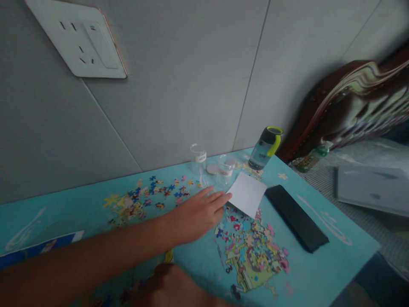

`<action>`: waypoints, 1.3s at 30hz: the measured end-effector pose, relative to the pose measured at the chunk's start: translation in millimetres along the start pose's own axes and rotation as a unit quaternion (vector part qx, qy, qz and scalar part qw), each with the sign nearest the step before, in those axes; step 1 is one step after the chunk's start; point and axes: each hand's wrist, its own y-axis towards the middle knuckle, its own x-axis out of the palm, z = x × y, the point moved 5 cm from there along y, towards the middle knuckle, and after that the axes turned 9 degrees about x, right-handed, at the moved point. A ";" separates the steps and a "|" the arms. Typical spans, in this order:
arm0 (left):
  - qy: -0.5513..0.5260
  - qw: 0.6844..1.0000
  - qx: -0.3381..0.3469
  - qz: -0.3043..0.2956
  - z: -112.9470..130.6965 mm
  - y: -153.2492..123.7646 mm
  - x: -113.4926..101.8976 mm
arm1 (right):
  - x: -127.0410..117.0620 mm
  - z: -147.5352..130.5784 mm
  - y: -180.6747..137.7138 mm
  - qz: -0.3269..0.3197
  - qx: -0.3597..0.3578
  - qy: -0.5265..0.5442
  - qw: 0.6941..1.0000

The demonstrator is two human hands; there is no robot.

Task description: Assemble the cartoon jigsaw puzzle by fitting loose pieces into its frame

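Note:
My left hand (198, 213) reaches across the light blue table (319, 273) from the left, its fingers stretched out flat. The fingertips touch the near corner of a white card (247, 194). Just below the hand lies a partly assembled colourful jigsaw puzzle (252, 251). Loose puzzle pieces (150, 192) are scattered behind the wrist. My right hand (172, 285) sits low at the bottom edge, dark and blurred, its fingers hidden.
A flat black case (297, 217) lies right of the card. Two clear jars (198, 157) (226, 170), a round lid (211, 169) and a green-handled bottle (266, 147) stand at the wall. A wall socket (79, 40) is top left. A bed with a dark headboard (351, 98) is at the right.

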 end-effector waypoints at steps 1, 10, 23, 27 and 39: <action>0.006 1.000 0.001 -0.001 -0.4 1.4 0.1 | 2.8 -0.5 0.6 -0.003 0.003 0.003 1.000; -0.026 0.999 0.034 0.013 -0.6 20.9 6.6 | 7.3 -3.2 3.2 -0.026 0.036 0.050 0.998; -0.271 0.931 -0.198 0.142 -56.7 -39.5 18.2 | 10.4 -5.7 6.8 -0.038 0.055 0.056 0.996; -0.330 0.901 -0.249 0.131 -65.7 -44.0 23.5 | 13.8 -4.8 6.7 -0.063 0.059 0.056 0.995; -0.403 0.852 -0.316 0.113 -74.6 -38.8 45.3 | 10.7 -7.6 7.3 -0.091 0.049 0.059 0.993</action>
